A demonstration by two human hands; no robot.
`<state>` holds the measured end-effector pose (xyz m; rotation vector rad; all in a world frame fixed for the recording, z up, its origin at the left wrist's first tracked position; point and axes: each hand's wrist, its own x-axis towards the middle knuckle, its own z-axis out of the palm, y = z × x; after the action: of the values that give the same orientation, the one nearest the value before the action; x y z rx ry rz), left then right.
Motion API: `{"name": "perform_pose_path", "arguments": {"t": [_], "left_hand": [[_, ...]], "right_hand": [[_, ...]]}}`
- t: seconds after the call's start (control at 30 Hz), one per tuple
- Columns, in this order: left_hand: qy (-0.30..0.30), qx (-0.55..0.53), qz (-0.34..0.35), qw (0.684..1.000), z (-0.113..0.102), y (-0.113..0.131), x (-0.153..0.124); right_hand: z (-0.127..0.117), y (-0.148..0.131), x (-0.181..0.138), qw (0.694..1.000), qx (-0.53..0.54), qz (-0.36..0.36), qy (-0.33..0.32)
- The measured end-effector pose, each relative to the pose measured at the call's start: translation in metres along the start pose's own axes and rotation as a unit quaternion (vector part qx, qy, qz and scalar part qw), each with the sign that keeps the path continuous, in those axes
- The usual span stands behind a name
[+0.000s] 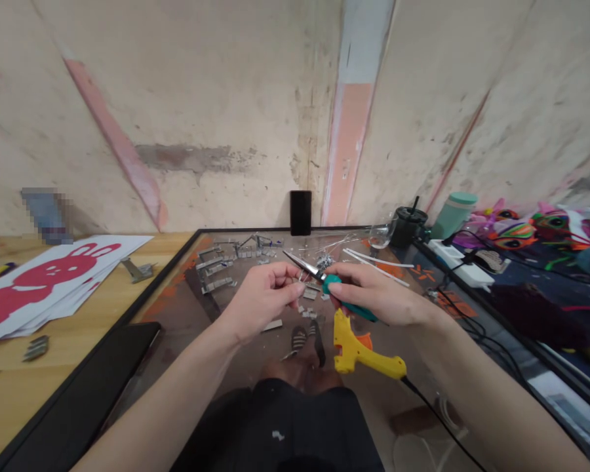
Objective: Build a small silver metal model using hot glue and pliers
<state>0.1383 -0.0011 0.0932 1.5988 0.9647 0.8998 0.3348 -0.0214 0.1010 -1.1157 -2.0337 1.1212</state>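
My right hand [366, 292] is closed around long-nose pliers [307, 263] with teal handles, their silver tip pointing up and left. Beside the jaws, my left hand [273, 292] pinches something small and thin, mostly hidden by its fingers. Below both hands on the glass tabletop lie small silver-grey pieces [309, 313]. A yellow glue gun [368, 357] with an orange trigger rests just under my right hand.
Silver-grey strip assemblies [219, 265] lie at the back left of the glass. White sticks [378, 259], a clear glass [381, 236] and a black cup [409, 226] stand or lie back right. A black phone [301, 213] leans on the wall. Cables trail right from a power strip [459, 262].
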Motion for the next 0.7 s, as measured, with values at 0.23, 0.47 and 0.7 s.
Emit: {"name": "perform_pose_path", "arguments": {"t": [0.23, 0.47, 0.7], "left_hand": [[-0.026, -0.057, -0.039, 0.997, -0.001, -0.035, 0.02], [-0.039, -0.073, -0.065, 0.994, -0.001, -0.046, 0.024], [-0.044, -0.09, -0.106, 0.989, 0.0, -0.057, 0.029]], "right_hand": [[0.005, 0.028, 0.016, 0.999, -0.013, 0.038, -0.005], [0.005, 0.036, 0.019, 0.999, -0.026, 0.045, -0.012], [0.006, 0.048, 0.025, 0.997, -0.057, 0.059, -0.009]]}}
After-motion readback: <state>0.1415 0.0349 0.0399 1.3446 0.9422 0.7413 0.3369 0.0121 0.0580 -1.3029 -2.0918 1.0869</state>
